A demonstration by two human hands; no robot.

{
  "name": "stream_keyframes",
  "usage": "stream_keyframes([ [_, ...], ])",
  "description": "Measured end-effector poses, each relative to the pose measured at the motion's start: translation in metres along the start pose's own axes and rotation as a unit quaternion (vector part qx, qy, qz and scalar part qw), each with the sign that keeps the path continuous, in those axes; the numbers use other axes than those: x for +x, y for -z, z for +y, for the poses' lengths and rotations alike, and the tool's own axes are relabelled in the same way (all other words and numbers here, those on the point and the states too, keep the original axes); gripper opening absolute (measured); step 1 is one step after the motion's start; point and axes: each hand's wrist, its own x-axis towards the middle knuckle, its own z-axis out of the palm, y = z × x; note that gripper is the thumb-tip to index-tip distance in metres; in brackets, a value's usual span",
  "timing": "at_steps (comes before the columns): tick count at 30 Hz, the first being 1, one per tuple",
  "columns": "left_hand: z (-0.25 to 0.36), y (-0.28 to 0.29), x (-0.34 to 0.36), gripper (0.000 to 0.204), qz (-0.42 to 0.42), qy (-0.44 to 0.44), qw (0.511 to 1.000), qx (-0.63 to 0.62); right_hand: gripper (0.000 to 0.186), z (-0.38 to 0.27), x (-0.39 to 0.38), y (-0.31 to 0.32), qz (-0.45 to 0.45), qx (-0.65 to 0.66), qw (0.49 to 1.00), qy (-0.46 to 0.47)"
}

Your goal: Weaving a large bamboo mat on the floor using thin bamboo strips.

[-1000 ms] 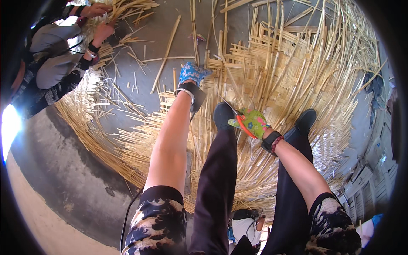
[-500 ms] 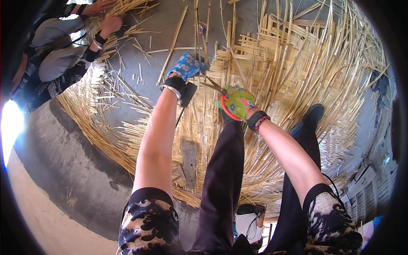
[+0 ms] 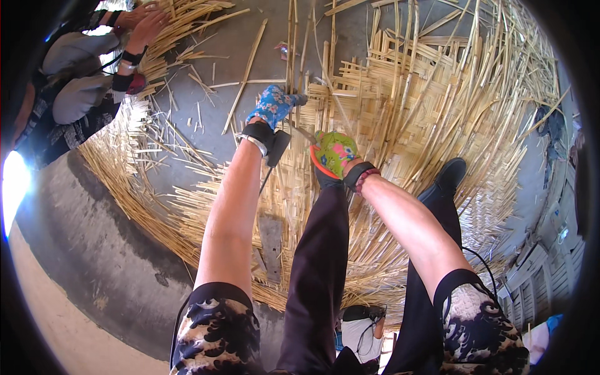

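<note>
My left hand [image 3: 271, 105], in a blue flowered glove, is closed around upright reed strips [image 3: 291, 53] at the edge of a woven reed mat [image 3: 431, 100]. My right hand [image 3: 338, 152] wears a green flowered glove and grips shears with an orange handle [image 3: 322, 166]. Their blade [image 3: 302, 132] points left, toward the strips just below my left hand. Glove and strips partly hide the blade's tip. The mat's woven part spreads under and beyond both hands, with long loose strips lying over it.
A co-worker's hands [image 3: 142, 30] are at a bundle of reeds at upper left. Cut pieces [image 3: 199, 115] litter the grey floor. A flat board [image 3: 270, 247] lies on the mat between my left arm and leg. My dark shoe [image 3: 451, 177] rests on the mat. Another person [image 3: 362, 334] shows at the bottom.
My right hand has moved left with the shears, closer to my left hand. The blades, spread apart before, now look closed together. The co-worker's hands have shifted slightly.
</note>
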Motion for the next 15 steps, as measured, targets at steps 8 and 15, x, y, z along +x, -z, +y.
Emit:
stream_keyframes([
  [8,0.051,-0.025,-0.002,0.011,0.033,-0.014,0.926,-0.377,0.036,-0.118,-0.069,0.049,-0.095,-0.188,0.974,-0.079],
  [15,0.081,-0.018,0.013,0.017,0.017,-0.042,0.909,-0.413,0.024,-0.06,-0.167,0.093,-0.02,-0.059,0.993,-0.1],
])
